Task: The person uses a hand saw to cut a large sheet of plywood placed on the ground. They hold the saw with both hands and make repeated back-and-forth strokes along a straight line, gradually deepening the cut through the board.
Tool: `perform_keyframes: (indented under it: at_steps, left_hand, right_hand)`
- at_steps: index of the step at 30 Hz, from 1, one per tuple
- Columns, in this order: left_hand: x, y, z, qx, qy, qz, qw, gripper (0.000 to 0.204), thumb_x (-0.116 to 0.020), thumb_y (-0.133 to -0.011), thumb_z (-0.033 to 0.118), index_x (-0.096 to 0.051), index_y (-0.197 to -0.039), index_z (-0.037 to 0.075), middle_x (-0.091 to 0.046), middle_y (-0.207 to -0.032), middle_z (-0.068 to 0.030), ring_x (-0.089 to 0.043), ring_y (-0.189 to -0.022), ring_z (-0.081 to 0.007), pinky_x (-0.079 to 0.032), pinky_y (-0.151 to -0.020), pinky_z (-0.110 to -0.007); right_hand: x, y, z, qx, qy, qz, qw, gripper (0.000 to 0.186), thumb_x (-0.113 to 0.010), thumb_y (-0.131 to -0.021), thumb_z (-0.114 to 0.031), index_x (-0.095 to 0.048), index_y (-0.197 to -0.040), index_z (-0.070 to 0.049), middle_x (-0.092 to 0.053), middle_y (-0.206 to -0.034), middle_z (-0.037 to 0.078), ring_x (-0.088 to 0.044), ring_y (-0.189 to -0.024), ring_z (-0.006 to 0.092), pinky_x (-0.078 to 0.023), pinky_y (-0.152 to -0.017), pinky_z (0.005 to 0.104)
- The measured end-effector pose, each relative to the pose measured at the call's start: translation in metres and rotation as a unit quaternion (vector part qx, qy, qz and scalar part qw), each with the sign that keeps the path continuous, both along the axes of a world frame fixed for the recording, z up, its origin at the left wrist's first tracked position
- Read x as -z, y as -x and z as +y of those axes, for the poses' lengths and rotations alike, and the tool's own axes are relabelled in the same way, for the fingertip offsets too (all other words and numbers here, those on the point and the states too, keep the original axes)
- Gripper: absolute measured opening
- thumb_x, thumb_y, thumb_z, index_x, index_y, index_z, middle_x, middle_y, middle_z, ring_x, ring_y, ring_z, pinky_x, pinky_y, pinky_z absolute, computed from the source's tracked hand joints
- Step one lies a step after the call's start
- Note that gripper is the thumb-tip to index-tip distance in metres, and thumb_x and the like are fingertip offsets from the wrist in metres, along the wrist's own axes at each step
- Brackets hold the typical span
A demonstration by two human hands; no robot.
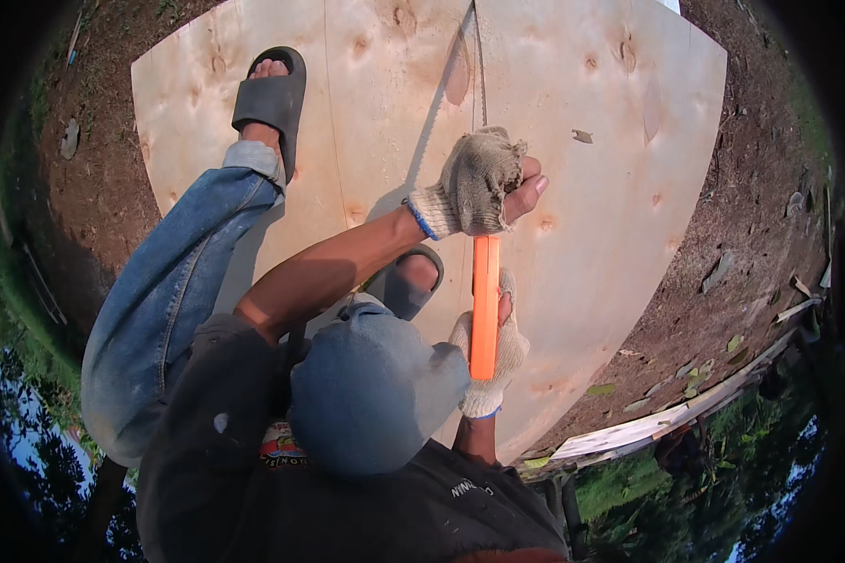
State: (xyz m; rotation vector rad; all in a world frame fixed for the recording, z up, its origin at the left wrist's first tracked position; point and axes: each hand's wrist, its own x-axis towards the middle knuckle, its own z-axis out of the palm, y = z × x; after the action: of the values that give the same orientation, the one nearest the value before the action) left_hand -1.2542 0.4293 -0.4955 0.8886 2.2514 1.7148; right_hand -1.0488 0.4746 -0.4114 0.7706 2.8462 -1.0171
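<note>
A thin saw blade (479,61) stands out above a plywood sheet (629,235), casting a toothed shadow. My left hand (474,178), in a grubby knit glove with bare fingertips showing, is closed around the saw at the top of its long orange handle (485,300). Lower down, my right hand (493,352), also gloved, is wrapped round the same handle and partly hidden behind it. A fine line runs along the sheet under the saw.
My sandalled left foot (268,103) rests on the plywood at upper left; another sandalled foot (415,277) is beneath my arm. My bent denim knee (376,394) is close below the handle. Bare soil (103,141) with leaves surrounds the sheet, and pale planks (629,432) lie at lower right.
</note>
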Motion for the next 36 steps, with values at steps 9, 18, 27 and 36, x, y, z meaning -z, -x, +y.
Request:
perform_keyframes:
  at_steps: [9,18,27,36]
  left_hand:
    - [0.020,0.024,0.011,-0.018,-0.011,-0.011,1.000,0.044,-0.058,-0.097,0.028,-0.047,-0.060,0.008,-0.039,-0.053,-0.0138,-0.041,-0.052,-0.0348,-0.041,-0.061,-0.043]
    - [0.015,0.025,0.010,-0.019,-0.028,-0.084,0.996,0.044,-0.057,-0.097,0.028,-0.046,-0.059,0.009,-0.039,-0.053,-0.0132,-0.042,-0.053,-0.0345,-0.043,-0.063,-0.044]
    - [0.025,0.039,0.012,-0.024,-0.018,-0.084,0.996,0.045,-0.055,-0.100,0.029,-0.049,-0.061,0.007,-0.042,-0.055,-0.0158,-0.044,-0.053,-0.0339,-0.042,-0.061,-0.044]
    - [0.031,0.033,0.005,-0.027,0.002,-0.054,0.998,0.045,-0.056,-0.100,0.032,-0.053,-0.063,0.007,-0.045,-0.054,-0.0139,-0.049,-0.053,-0.0304,-0.043,-0.057,-0.042]
  right_hand:
    - [0.007,0.041,0.006,0.026,0.079,0.029,0.996,0.060,-0.066,-0.088,-0.003,-0.052,-0.147,0.000,-0.074,-0.109,0.020,-0.072,-0.072,0.0282,-0.056,-0.072,0.0318]
    - [0.007,0.053,0.014,0.022,0.112,-0.009,0.993,0.065,-0.068,-0.083,-0.002,-0.054,-0.146,-0.003,-0.075,-0.115,0.016,-0.076,-0.080,0.0263,-0.058,-0.073,0.0323]
    - [0.018,0.057,0.007,0.044,0.125,0.026,0.991,0.060,-0.066,-0.086,0.000,-0.056,-0.145,-0.004,-0.076,-0.106,0.014,-0.076,-0.079,0.0244,-0.058,-0.074,0.0330]
    - [0.019,0.050,0.001,0.031,0.125,0.004,0.992,0.059,-0.061,-0.090,0.000,-0.052,-0.148,-0.003,-0.074,-0.100,0.017,-0.069,-0.068,0.0256,-0.057,-0.071,0.0341]
